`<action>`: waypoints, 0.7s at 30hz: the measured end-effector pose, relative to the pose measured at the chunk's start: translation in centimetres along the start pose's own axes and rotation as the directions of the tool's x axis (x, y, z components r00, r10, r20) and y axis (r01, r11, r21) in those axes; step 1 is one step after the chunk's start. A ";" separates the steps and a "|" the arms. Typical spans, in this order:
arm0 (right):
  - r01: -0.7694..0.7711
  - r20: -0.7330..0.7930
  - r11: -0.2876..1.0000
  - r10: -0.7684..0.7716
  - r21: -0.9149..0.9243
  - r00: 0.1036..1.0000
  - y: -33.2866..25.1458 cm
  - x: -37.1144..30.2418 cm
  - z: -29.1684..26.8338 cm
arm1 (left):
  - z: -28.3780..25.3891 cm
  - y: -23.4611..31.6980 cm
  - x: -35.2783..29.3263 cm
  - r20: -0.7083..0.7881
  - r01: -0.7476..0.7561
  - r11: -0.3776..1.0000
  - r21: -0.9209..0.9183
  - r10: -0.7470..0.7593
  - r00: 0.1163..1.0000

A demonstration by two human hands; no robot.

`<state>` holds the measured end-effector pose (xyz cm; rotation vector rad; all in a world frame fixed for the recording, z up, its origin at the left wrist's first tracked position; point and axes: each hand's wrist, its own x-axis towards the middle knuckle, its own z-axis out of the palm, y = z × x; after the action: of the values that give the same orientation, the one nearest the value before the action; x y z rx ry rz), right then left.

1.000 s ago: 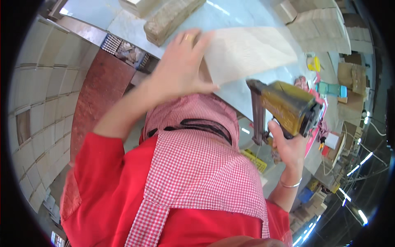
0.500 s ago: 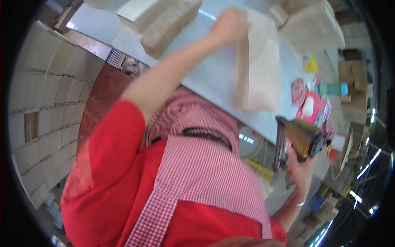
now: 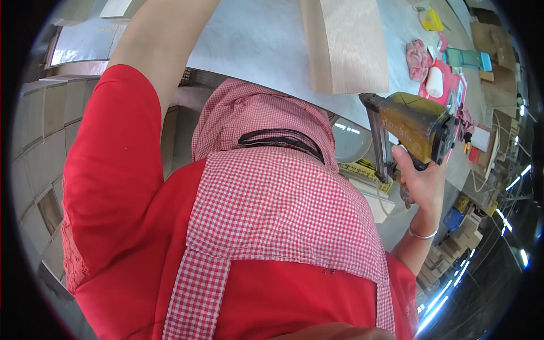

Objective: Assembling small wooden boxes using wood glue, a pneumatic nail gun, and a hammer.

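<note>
My right hand [image 3: 422, 184] is wrapped around the handle of a nail gun [image 3: 411, 126] with a yellowish-brown body and black ends. Its long dark magazine hangs down beside the table edge. The gun's nose is close to the near end of a long pale wooden piece [image 3: 356, 48], which lies on the light grey table [image 3: 249, 54]; whether they touch I cannot tell. My left forearm [image 3: 164, 34] stretches past the top edge of the picture, so my left hand is out of sight.
Right of the wood lie a pink cloth [image 3: 418, 61], a white roll-shaped thing [image 3: 434, 83], a yellow cup [image 3: 430, 20] and a blue-green bottle [image 3: 467, 59]. Pale stacked boxes [image 3: 34, 161] line the left side. A thin hose [image 3: 391, 201] hangs below the gun.
The view has shifted, putting the wooden piece higher in the picture. My left hand, earlier at the wood's far end, has passed out of view. The nail gun stays in my right hand.
</note>
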<state>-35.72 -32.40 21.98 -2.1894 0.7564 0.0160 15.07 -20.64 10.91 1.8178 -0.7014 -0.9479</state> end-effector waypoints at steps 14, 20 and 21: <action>0.053 -0.012 0.994 -0.055 -0.101 0.998 -0.3 1.2 -0.4 | 1.8 -5.7 3.0 -0.394 -0.316 0.908 0.274 0.406 0.824; -0.028 -0.019 0.997 0.027 -0.071 0.999 0.1 0.8 -0.1 | 2.3 -4.9 1.6 -0.397 -0.323 0.910 0.262 0.406 0.823; -0.029 -0.018 0.997 0.028 -0.072 0.999 0.0 0.7 0.0 | 2.3 -4.9 1.3 -0.400 -0.317 0.917 0.241 0.392 0.829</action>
<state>-35.17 -32.72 21.80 -2.2497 0.8078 0.0394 14.15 -20.78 5.40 1.8661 -0.8063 -0.2160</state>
